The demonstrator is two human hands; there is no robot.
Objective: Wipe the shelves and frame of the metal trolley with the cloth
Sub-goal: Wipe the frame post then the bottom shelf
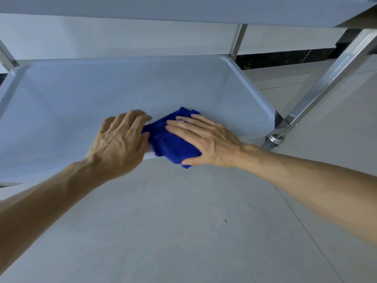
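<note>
A blue cloth (171,137) lies bunched on the near edge of the trolley's lower metal shelf (122,88), hanging slightly over the rim. My right hand (206,139) lies flat on the cloth with straight fingers, pressing it to the shelf. My left hand (120,144) rests on the shelf just left of the cloth, fingers bent downward, its fingertips touching the cloth's left edge. The upper shelf (163,9) spans the top of the view. A shiny frame post (326,84) rises at the right corner.
A caster wheel fitting (274,139) sits under the shelf's right corner. Another frame post (237,39) stands at the back and one (6,56) at the far left. Grey tiled floor (183,221) spreads below, with a dark skirting strip (275,58) along the wall.
</note>
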